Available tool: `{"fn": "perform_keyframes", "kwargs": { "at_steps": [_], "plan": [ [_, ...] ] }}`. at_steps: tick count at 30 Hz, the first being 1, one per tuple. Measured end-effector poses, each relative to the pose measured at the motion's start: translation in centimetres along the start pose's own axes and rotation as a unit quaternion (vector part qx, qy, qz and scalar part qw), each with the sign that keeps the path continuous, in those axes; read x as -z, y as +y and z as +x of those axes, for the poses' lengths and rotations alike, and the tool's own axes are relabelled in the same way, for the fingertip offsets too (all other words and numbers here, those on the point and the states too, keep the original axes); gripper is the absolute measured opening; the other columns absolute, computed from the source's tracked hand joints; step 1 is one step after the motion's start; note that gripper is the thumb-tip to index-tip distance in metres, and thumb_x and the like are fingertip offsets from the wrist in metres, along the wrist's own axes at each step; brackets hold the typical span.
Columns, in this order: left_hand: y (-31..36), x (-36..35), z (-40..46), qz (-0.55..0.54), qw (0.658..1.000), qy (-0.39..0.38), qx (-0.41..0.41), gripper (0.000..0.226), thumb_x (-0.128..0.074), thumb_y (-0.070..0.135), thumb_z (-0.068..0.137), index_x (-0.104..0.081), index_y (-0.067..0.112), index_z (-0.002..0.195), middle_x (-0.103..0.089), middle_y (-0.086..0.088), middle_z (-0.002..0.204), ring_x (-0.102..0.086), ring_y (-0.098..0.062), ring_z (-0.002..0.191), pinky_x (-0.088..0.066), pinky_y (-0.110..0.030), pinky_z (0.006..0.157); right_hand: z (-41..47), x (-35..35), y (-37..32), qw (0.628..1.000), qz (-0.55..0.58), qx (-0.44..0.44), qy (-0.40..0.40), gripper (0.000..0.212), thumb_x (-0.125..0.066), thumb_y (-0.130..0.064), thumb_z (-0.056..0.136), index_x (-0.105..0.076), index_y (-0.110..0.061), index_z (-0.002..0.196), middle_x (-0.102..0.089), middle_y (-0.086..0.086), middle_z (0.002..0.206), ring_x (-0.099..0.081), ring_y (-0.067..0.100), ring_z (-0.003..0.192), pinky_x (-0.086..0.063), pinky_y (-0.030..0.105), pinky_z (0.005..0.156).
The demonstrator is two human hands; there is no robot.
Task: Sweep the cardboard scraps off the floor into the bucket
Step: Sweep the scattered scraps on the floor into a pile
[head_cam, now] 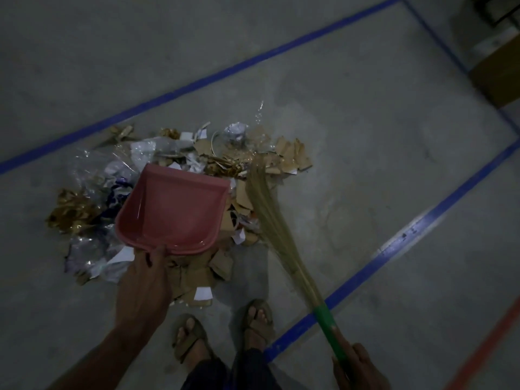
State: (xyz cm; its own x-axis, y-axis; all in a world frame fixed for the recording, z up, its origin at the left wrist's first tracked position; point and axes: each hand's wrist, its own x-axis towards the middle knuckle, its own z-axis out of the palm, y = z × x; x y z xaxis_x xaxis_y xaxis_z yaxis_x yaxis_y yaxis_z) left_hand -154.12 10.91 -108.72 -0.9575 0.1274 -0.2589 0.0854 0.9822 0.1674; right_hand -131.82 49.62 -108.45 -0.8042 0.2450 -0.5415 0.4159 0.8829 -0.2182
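A pile of cardboard scraps (289, 156), torn paper, clear plastic and gold foil lies on the grey floor at mid-frame. An empty pink dustpan (174, 209) hovers over the pile's middle, its open mouth pointing away from me. My left hand (146, 280) grips its near rim. A grass broom (270, 209) slants from the pile's right side down to a green handle (329, 330), which my right hand (354, 367) holds at the bottom right. The broom's tip rests among the scraps on the right. No bucket is in view.
Blue tape lines (197, 83) mark a rectangle on the floor around the pile. My two sandalled feet (222, 333) stand just below the pile. A brown cardboard box (498, 77) sits at the upper right edge. A red line (484, 353) runs at the lower right.
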Motion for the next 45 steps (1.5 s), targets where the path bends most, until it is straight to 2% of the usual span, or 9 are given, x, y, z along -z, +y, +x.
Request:
{"fn": "perform_keyframes", "kwargs": {
  "at_steps": [4, 9, 15, 19, 25, 29, 33, 38, 45],
  "plan": [
    [-1.8, 0.1, 0.3, -0.002, 1.0, -0.007, 0.013, 0.057, -0.047, 0.011, 0.077, -0.053, 0.003, 0.133, -0.052, -0.02, 0.086, -0.052, -0.037, 0.071, -0.04, -0.044, 0.055, 4.2, 1.4, -2.8, 0.998, 0.034, 0.005, 0.05, 0.077, -0.058, -0.032, 0.093, -0.012, -0.059, 0.149, -0.045, -0.007, 0.091, -0.057, 0.019, 0.065, -0.049, 0.028, 0.054],
    [-1.2, -1.7, 1.3, 0.009, 0.999, 0.013, 0.028, 0.059, -0.042, 0.008, 0.076, -0.053, -0.001, 0.133, -0.051, -0.023, 0.091, -0.05, -0.038, 0.071, -0.036, -0.042, 0.055, 15.0, 4.0, -5.5, 0.993, 0.047, -0.053, 0.097, 0.071, -0.047, -0.037, 0.1, -0.005, -0.039, 0.158, -0.042, 0.002, 0.1, -0.055, 0.021, 0.069, -0.053, 0.039, 0.062],
    [0.1, -5.7, 4.6, 0.009, 0.999, 0.014, 0.051, 0.055, -0.029, 0.012, 0.084, -0.053, 0.0, 0.132, -0.054, -0.024, 0.093, -0.051, -0.036, 0.073, -0.038, -0.044, 0.055, 31.0, 7.5, -3.6, 0.99, -0.001, -0.137, 0.018, 0.067, -0.044, -0.039, 0.1, -0.009, -0.032, 0.156, -0.043, 0.015, 0.12, -0.058, 0.035, 0.099, -0.052, 0.05, 0.088],
    [0.5, -8.2, 6.8, 0.021, 0.996, -0.001, 0.086, 0.046, -0.037, 0.005, 0.086, -0.051, 0.006, 0.13, -0.051, -0.019, 0.094, -0.049, -0.03, 0.072, -0.037, -0.039, 0.054, 36.5, 7.0, -1.7, 0.989, -0.108, -0.083, -0.063, 0.062, -0.042, -0.034, 0.101, -0.014, -0.031, 0.156, -0.045, 0.014, 0.119, -0.057, 0.03, 0.096, -0.053, 0.047, 0.086],
    [0.8, -9.5, 7.4, 0.02, 0.995, -0.011, 0.096, 0.038, -0.031, 0.009, 0.095, -0.05, 0.008, 0.128, -0.046, -0.013, 0.091, -0.041, -0.024, 0.072, -0.04, -0.041, 0.055, 34.4, 3.3, -1.1, 0.98, -0.172, 0.067, -0.077, 0.065, -0.047, -0.035, 0.1, -0.014, -0.033, 0.157, -0.045, 0.009, 0.118, -0.055, 0.022, 0.076, -0.052, 0.036, 0.065],
    [1.1, -7.8, 7.2, -0.009, 0.996, 0.017, 0.087, 0.046, -0.033, 0.01, 0.088, -0.053, 0.003, 0.129, -0.051, -0.018, 0.09, -0.046, -0.029, 0.073, -0.036, -0.04, 0.055, 30.4, 1.9, -1.8, 0.975, -0.162, 0.123, -0.092, 0.066, -0.045, -0.038, 0.1, -0.012, -0.035, 0.157, -0.042, 0.002, 0.112, -0.039, 0.007, 0.059, -0.028, 0.018, 0.047],
    [0.5, -6.4, 7.1, -0.019, 0.997, 0.007, 0.077, 0.054, -0.031, 0.015, 0.086, -0.05, 0.002, 0.135, -0.052, -0.018, 0.09, -0.046, -0.03, 0.073, -0.035, -0.039, 0.056, 24.5, 1.6, -1.6, 0.991, -0.073, 0.064, -0.089, 0.072, -0.048, -0.045, 0.097, -0.007, -0.044, 0.156, -0.037, -0.005, 0.108, -0.056, 0.015, 0.072, -0.049, 0.029, 0.058],
    [0.1, -4.9, 7.6, -0.009, 0.997, 0.032, 0.075, 0.055, -0.046, 0.003, 0.081, -0.05, -0.001, 0.136, -0.053, -0.023, 0.094, -0.049, -0.033, 0.07, -0.028, -0.035, 0.055, 20.3, 4.2, -1.7, 0.999, 0.038, -0.011, -0.034, 0.072, -0.054, -0.039, 0.097, -0.011, -0.046, 0.155, -0.039, -0.006, 0.109, -0.056, 0.013, 0.079, -0.049, 0.029, 0.061],
    [-2.6, -5.4, 7.3, 0.017, 0.994, 0.05, 0.093, 0.049, -0.04, 0.004, 0.081, -0.055, 0.0, 0.127, -0.052, -0.017, 0.082, -0.047, -0.032, 0.07, -0.031, -0.04, 0.055, 29.1, 8.3, -7.1, 0.999, 0.001, 0.026, 0.037, 0.07, -0.051, -0.039, 0.099, -0.012, -0.035, 0.157, -0.044, 0.002, 0.108, -0.053, 0.011, 0.073, -0.052, 0.031, 0.06]
  ]
}}
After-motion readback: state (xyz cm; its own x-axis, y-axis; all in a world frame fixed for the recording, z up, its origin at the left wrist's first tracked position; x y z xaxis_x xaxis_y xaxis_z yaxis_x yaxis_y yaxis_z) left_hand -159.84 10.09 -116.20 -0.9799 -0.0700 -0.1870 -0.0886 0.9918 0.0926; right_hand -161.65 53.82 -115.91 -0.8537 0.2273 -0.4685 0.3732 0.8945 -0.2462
